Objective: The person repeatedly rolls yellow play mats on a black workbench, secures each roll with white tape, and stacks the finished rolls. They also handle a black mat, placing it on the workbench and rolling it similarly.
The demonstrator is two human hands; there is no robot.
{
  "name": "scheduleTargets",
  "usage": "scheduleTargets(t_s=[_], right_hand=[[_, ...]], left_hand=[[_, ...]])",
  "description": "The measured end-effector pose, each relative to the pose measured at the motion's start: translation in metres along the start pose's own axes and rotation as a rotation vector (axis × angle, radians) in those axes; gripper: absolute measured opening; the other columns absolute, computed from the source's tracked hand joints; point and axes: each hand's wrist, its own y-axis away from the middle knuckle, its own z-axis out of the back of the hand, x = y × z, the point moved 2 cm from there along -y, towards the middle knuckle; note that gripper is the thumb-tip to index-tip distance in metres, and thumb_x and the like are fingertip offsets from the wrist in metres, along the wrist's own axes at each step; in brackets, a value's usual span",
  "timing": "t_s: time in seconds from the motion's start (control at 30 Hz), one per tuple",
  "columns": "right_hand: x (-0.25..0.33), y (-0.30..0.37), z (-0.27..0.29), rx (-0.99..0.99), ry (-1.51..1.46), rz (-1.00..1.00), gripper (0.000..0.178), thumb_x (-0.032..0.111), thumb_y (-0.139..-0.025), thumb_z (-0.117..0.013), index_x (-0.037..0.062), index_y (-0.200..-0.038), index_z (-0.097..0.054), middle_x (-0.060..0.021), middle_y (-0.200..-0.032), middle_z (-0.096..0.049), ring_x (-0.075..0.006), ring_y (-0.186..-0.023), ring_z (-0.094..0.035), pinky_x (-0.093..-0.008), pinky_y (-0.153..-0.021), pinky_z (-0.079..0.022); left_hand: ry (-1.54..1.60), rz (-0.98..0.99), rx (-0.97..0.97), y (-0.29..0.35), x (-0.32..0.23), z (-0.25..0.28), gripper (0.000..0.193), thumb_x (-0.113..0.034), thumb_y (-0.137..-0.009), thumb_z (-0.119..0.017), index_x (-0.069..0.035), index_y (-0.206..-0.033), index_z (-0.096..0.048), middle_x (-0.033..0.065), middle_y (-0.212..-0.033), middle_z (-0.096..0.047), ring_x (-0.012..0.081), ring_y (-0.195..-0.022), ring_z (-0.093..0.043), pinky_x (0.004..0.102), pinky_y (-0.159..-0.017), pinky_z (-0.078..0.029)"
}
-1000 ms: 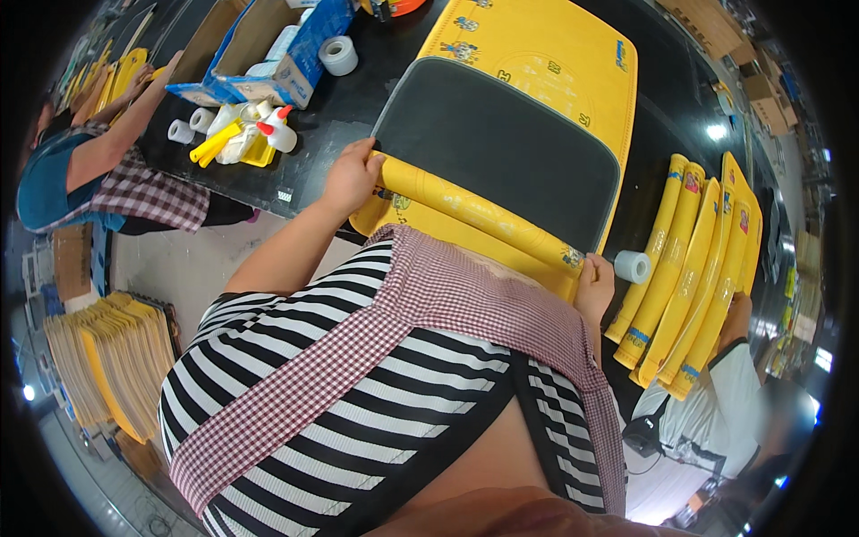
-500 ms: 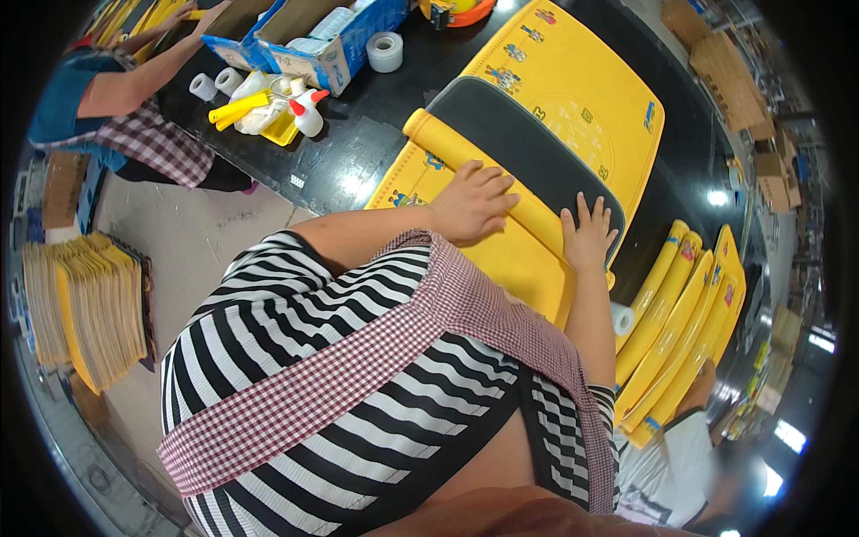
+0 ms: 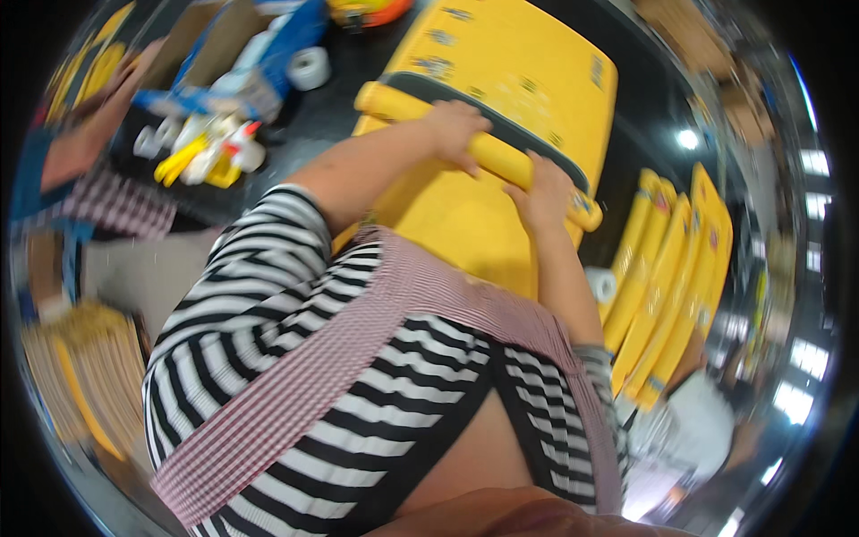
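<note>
A yellow mat is partly rolled up into a thick tube, the rolled mat (image 3: pixel 501 159), lying slantwise across the table in front of me. My left hand (image 3: pixel 456 132) bends over the middle of this tube, its thumb on the near side. Further right, my right hand (image 3: pixel 546 192) curls over the same roll close to its right end. Just past the roll shows a narrow band of dark grey backing (image 3: pixel 537 148). Beyond lies a flat yellow printed mat (image 3: pixel 528 54) with small cartoon figures. Flat yellow sheet (image 3: pixel 465 224) also spreads between the roll and my apron.
Several yellow rolls in clear wrap (image 3: pixel 662 268) lie at the right, beside a white tape roll (image 3: pixel 601 285). Far left are a blue carton (image 3: pixel 259 89), another tape roll (image 3: pixel 309 69) and white bottles with red tips (image 3: pixel 242 152). Co-workers are on both sides; stacked sheets (image 3: pixel 85 376) stand lower left.
Both hands went from lying with fingers spread to curling over the roll. The roll has moved away from me and covers more of the dark backing. The whole view has shifted and blurred.
</note>
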Motion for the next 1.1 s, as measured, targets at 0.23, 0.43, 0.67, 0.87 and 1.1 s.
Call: scheduleTargets(t_s=[0.23,0.43,0.67,0.87,1.1], right_hand=[[0.003,-0.005,-0.006,-0.015,0.13,0.085,0.056,0.036,-0.082,-0.082,0.011,-0.127,-0.06,-0.0102,-0.107,-0.062,-0.0312,-0.107,-0.059,-0.0449,-0.096,-0.044],[0.03,0.067,0.019,0.106,0.095,0.199,0.056,0.032,-0.083,-0.08,0.0065,-0.129,-0.059,-0.0109,-0.107,-0.061,-0.0313,-0.106,-0.058,-0.0434,-0.097,-0.043],[0.053,0.096,0.041,0.282,-0.089,0.108,0.066,0.04,-0.08,-0.083,0.0064,-0.131,-0.059,-0.0131,-0.109,-0.057,-0.0316,-0.105,-0.057,-0.0463,-0.093,-0.044],[0.043,0.076,0.034,0.285,-0.078,0.019,0.088,0.058,-0.081,-0.079,0.0138,-0.152,-0.052,-0.0214,-0.157,-0.046,-0.0395,-0.145,-0.042,-0.0517,-0.121,-0.03],[-0.04,0.069,0.081,-0.009,-0.415,-0.388,0.041,0.026,-0.094,-0.068,0.0051,-0.13,-0.07,-0.0201,-0.129,-0.07,-0.0368,-0.124,-0.063,-0.0428,-0.11,-0.047]], left_hand=[[-0.087,0.008,-0.259,0.016,-0.007,-0.006,0.065,-0.046,-0.069,-0.09,-0.012,-0.118,-0.066,0.0127,-0.109,-0.064,0.0361,-0.106,-0.062,0.0479,-0.092,-0.051],[-0.081,0.012,-0.209,0.086,-0.056,-0.024,0.067,-0.052,-0.067,-0.091,-0.012,-0.114,-0.065,0.0103,-0.107,-0.061,0.0333,-0.104,-0.06,0.0483,-0.09,-0.048],[0.131,-0.046,-0.157,0.125,-0.076,-0.025,0.071,-0.051,-0.069,-0.09,-0.01,-0.12,-0.063,0.0118,-0.109,-0.058,0.0315,-0.107,-0.057,0.0444,-0.094,-0.044],[-0.031,-0.292,-0.447,0.117,-0.089,-0.053,0.071,-0.025,-0.079,-0.081,-0.006,-0.142,-0.055,0.0121,-0.124,-0.06,0.0291,-0.118,-0.056,0.0434,-0.102,-0.04],[0.015,-0.186,-0.238,0.098,-0.08,-0.043,0.078,-0.031,-0.078,-0.083,-0.006,-0.146,-0.053,0.0107,-0.13,-0.061,0.0292,-0.122,-0.057,0.0438,-0.105,-0.041]])
